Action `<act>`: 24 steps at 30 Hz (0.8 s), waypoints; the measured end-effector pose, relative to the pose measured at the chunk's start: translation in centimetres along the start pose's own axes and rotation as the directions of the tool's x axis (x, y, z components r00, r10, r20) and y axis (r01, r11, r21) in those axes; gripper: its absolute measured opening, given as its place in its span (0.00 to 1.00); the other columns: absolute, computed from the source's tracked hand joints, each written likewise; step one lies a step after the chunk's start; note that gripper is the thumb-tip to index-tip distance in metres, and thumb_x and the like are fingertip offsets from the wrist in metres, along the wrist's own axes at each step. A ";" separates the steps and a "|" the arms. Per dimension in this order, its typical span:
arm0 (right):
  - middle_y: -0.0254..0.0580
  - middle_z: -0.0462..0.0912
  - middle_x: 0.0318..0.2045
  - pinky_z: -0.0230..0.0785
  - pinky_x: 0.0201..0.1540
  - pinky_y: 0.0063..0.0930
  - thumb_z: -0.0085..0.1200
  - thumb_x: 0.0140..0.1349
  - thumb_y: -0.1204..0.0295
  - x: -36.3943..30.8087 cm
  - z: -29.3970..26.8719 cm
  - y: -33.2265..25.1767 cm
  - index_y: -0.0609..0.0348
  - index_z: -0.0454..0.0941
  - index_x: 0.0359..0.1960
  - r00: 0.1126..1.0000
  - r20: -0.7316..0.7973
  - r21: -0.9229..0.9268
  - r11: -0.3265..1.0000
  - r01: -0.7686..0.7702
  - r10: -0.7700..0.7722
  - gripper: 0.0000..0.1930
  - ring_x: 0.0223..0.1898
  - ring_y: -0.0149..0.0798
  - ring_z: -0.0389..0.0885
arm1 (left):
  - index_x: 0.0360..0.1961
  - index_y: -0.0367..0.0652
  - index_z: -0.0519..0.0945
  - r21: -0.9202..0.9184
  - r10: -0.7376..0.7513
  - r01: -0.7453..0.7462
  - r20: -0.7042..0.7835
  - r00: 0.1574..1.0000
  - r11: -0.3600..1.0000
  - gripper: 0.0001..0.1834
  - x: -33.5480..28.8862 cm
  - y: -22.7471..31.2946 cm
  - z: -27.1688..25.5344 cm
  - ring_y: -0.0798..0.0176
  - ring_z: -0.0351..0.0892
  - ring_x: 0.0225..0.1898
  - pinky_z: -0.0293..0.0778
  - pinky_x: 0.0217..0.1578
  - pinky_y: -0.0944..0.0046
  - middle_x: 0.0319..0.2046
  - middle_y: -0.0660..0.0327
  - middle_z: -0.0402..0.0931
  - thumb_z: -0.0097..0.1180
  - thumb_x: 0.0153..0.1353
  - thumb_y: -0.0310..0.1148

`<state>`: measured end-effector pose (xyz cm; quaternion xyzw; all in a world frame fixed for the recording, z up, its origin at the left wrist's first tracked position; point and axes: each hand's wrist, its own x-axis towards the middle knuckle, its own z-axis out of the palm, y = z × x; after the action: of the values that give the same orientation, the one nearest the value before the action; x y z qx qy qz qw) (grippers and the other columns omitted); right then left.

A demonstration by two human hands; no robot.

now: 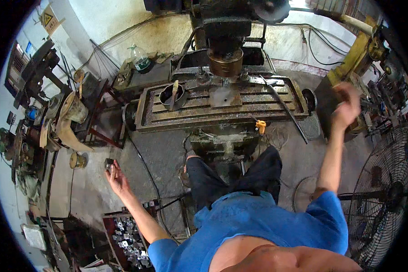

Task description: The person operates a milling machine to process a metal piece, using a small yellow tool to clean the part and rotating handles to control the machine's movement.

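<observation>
My left hand (117, 180), out to the left above the floor, has its fingers closed around a small dark metal part (109, 163). My right hand (348, 107) is raised at the right, past the end of the milling machine's slotted table (254, 110). Motion smears its fingers, so whether they hold anything is unclear. Above the table's middle hangs the machine's round spindle head (225, 62). Beneath it lies a flat metal plate (225, 97). A dark pot (179, 100) with a brush (174, 90) in it stands on the table's left half.
A long metal bar (285, 109) slants over the table's right end. An orange-yellow tool (260, 126) hangs at the front edge. Beside my left arm is a tray (109, 231) of small metal parts (132, 245). A large fan (385, 195) stands right; hoses cross the floor.
</observation>
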<state>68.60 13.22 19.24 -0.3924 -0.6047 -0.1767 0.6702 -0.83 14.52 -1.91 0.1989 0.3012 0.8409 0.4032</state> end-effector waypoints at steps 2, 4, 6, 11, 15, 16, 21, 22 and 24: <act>0.39 0.78 0.28 0.68 0.34 0.24 0.45 0.46 0.81 -9.8 1.5 3.0 0.64 0.76 0.34 0.786 0.328 -0.005 0.833 -0.553 0.524 0.12 0.30 0.31 0.75 | 0.42 0.31 0.66 -0.008 -0.058 0.058 0.013 0.998 0.998 0.16 0.8 -1.7 1.2 0.52 0.72 0.45 0.72 0.48 0.63 0.40 0.49 0.69 0.53 0.52 0.17; 0.41 0.79 0.31 0.68 0.37 0.24 0.52 0.44 0.75 -18.5 2.4 5.4 0.68 0.75 0.39 0.342 0.633 -0.113 0.520 -0.847 0.694 0.17 0.34 0.32 0.76 | 0.41 0.31 0.66 -0.018 -0.121 0.121 0.025 0.992 0.992 0.15 0.1 -2.2 4.0 0.53 0.73 0.44 0.73 0.48 0.64 0.39 0.50 0.70 0.54 0.51 0.18; 0.40 0.78 0.34 0.67 0.36 0.22 0.52 0.46 0.72 -28.0 4.6 10.5 0.70 0.73 0.41 0.290 0.584 -0.259 0.512 -0.819 0.758 0.19 0.35 0.30 0.75 | 0.38 0.29 0.68 -0.017 -0.136 0.137 0.044 0.990 0.990 0.12 -0.1 -2.0 5.0 0.51 0.73 0.42 0.73 0.47 0.63 0.38 0.51 0.70 0.53 0.53 0.20; 0.33 0.72 0.22 0.60 0.26 0.27 0.51 0.43 0.71 -30.6 10.1 10.5 0.66 0.73 0.28 0.061 0.573 -0.163 0.186 -0.969 0.817 0.11 0.23 0.31 0.69 | 0.36 0.28 0.69 -0.130 -0.139 0.137 -0.004 0.990 0.982 0.10 -0.1 -0.9 4.3 0.52 0.73 0.41 0.69 0.51 0.56 0.37 0.50 0.71 0.51 0.55 0.23; 0.34 0.73 0.21 0.63 0.25 0.26 0.50 0.43 0.73 -33.1 10.3 10.6 0.62 0.73 0.29 0.148 0.564 -0.180 0.296 -0.938 0.812 0.10 0.21 0.28 0.70 | 0.35 0.27 0.68 -0.010 -0.153 0.153 0.034 0.988 0.988 0.11 0.7 -0.2 2.5 0.53 0.71 0.43 0.67 0.52 0.52 0.37 0.50 0.71 0.52 0.54 0.24; 0.34 0.73 0.20 0.64 0.26 0.25 0.50 0.44 0.74 -32.8 10.0 9.9 0.61 0.74 0.31 0.137 0.600 -0.200 0.313 -0.928 0.788 0.10 0.22 0.27 0.71 | 0.36 0.27 0.68 -0.009 -0.161 0.161 0.000 0.987 0.987 0.11 0.7 -0.2 2.0 0.53 0.72 0.42 0.68 0.52 0.52 0.37 0.50 0.71 0.52 0.54 0.24; 0.34 0.69 0.13 0.61 0.12 0.23 0.51 0.37 0.77 -23.0 8.8 4.6 0.63 0.70 0.36 0.310 0.606 0.154 0.274 -0.949 0.733 0.18 0.14 0.27 0.69 | 0.41 0.28 0.67 -0.081 -0.178 0.174 -0.041 0.983 0.981 0.14 1.1 0.6 -5.6 0.50 0.74 0.41 0.71 0.49 0.55 0.41 0.47 0.71 0.50 0.56 0.26; 0.34 0.69 0.13 0.60 0.10 0.22 0.50 0.37 0.78 -20.5 8.3 4.6 0.62 0.69 0.38 0.335 0.628 0.225 0.248 -0.942 0.702 0.20 0.14 0.26 0.68 | 0.41 0.29 0.67 -0.093 -0.185 0.180 -0.051 0.981 0.979 0.14 1.0 0.6 -5.9 0.50 0.74 0.41 0.71 0.48 0.55 0.42 0.46 0.71 0.50 0.57 0.27; 0.32 0.69 0.13 0.60 0.12 0.20 0.49 0.36 0.78 -14.5 8.5 2.2 0.61 0.70 0.37 0.252 0.784 0.087 0.302 -0.949 0.567 0.20 0.15 0.25 0.69 | 0.43 0.31 0.67 -0.104 -0.227 0.219 -0.064 0.972 0.970 0.15 0.8 0.2 -6.9 0.51 0.75 0.42 0.72 0.47 0.56 0.42 0.46 0.72 0.50 0.58 0.30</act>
<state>61.52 17.45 4.46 -0.4646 -0.5155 0.5194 0.4987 -5.39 12.65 -6.86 0.1121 0.2957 0.8108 0.4926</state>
